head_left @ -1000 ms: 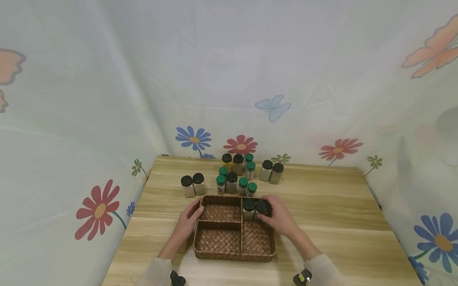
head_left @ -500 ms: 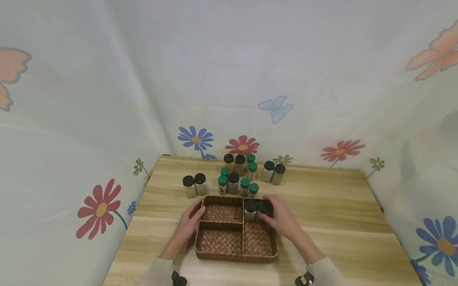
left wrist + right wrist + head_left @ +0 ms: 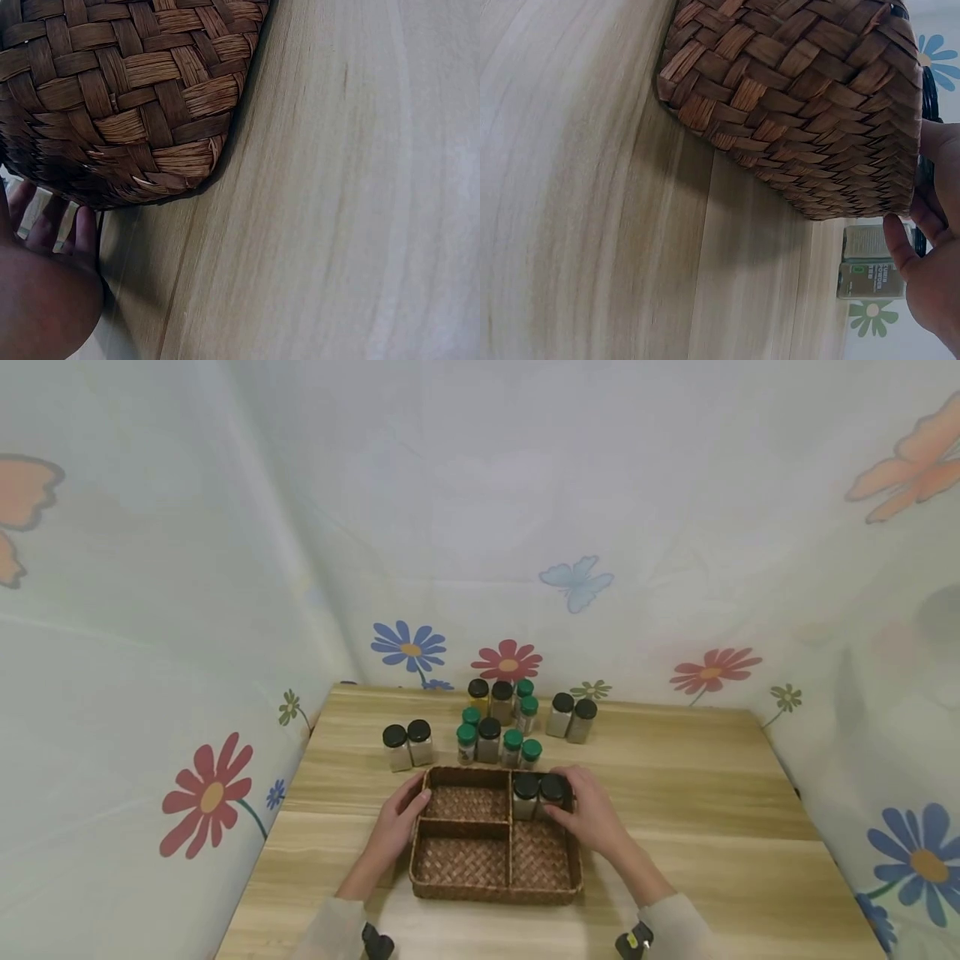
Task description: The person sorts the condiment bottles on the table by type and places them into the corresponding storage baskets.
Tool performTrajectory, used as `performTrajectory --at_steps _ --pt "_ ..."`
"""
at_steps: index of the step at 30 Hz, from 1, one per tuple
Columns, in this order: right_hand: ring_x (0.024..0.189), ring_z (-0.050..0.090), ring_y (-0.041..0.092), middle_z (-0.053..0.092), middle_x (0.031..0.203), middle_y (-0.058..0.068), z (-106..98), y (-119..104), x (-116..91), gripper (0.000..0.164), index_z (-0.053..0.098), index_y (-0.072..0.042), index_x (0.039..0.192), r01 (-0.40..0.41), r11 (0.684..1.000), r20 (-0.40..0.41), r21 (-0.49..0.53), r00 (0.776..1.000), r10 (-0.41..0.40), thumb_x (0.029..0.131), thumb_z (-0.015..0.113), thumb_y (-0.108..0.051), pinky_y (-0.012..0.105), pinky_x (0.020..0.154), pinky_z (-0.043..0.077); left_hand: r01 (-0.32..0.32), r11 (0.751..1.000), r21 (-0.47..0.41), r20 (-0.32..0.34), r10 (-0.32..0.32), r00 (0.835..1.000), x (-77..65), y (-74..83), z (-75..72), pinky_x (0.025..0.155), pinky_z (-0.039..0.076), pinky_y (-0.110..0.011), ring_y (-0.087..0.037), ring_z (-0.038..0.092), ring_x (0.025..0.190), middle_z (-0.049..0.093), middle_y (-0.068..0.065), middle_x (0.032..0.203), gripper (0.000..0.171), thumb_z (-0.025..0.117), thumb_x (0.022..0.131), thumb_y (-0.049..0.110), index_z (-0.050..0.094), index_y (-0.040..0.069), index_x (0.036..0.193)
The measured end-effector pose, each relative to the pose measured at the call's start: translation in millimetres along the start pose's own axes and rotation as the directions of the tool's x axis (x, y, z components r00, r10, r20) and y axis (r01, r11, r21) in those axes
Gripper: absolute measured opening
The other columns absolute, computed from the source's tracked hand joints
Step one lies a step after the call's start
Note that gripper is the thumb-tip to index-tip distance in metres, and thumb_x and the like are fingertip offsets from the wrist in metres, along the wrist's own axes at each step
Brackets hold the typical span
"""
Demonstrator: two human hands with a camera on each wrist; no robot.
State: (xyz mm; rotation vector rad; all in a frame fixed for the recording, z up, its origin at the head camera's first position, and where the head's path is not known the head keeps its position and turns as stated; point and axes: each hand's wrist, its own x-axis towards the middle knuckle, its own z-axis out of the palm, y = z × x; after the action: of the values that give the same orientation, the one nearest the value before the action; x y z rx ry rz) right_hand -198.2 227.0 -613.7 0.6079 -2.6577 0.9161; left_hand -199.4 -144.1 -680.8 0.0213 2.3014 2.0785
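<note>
A brown woven basket [image 3: 495,893] with three compartments stands on the wooden table. Two spice jars with black lids, one at the left [image 3: 525,797] and one at the right [image 3: 551,795], stand upright at the far end of its right compartment. My left hand [image 3: 395,822] grips the basket's left wall, thumb at the rim. At the far right corner, my right hand [image 3: 592,814] holds the right wall, its thumb over the rim beside the right jar. Both wrist views show the basket's woven outside, with the left fingers [image 3: 84,232] and right fingers [image 3: 900,244] partly hidden by it.
Behind the basket stands a cluster of spice jars with green and black lids [image 3: 489,739]. Two black-lidded jars [image 3: 396,747] are at the left, and another pair [image 3: 560,717] at the back right. A flower-printed curtain [image 3: 480,527] hangs beyond the table [image 3: 690,793].
</note>
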Motion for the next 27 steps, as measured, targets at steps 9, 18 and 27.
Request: performTrajectory --at_steps 9,18,27 --pt "0.120 0.062 0.036 0.068 0.128 0.014 -1 -2 8 0.062 0.065 -0.004 0.133 -0.026 0.998 0.038 0.057 0.999 0.024 0.082 0.095 -0.022 0.056 0.103 0.051 0.004 1.000 0.016 -0.022 -0.004 1.000 -0.4 6.1 -4.5 0.122 0.035 -0.050 -0.033 0.045 0.149 0.050 -0.015 0.160 0.057 0.064 0.108 0.036 0.051 0.010 0.158" --pt "0.119 0.062 0.028 0.066 0.133 0.010 -3 1 2 0.069 0.064 -0.008 0.137 -0.153 0.978 0.069 0.139 0.987 0.144 0.081 0.095 -0.031 0.046 0.087 0.058 -0.016 1.000 -0.002 0.020 0.016 1.000 1.2 8.5 0.3 0.124 0.031 -0.052 -0.037 0.041 0.151 0.044 -0.019 0.163 0.056 0.061 0.110 0.028 0.046 0.006 0.159" --pt "0.124 0.062 0.028 0.067 0.136 0.012 -12 6 0 0.059 0.060 -0.004 0.144 -0.222 0.899 0.111 0.377 0.975 0.194 0.097 0.081 -0.032 0.041 0.091 0.058 0.005 1.000 0.002 -0.002 -0.005 1.000 -1.2 3.4 0.1 0.121 0.036 -0.050 -0.033 0.046 0.148 0.049 -0.015 0.161 0.056 0.064 0.108 0.035 0.051 0.012 0.158"
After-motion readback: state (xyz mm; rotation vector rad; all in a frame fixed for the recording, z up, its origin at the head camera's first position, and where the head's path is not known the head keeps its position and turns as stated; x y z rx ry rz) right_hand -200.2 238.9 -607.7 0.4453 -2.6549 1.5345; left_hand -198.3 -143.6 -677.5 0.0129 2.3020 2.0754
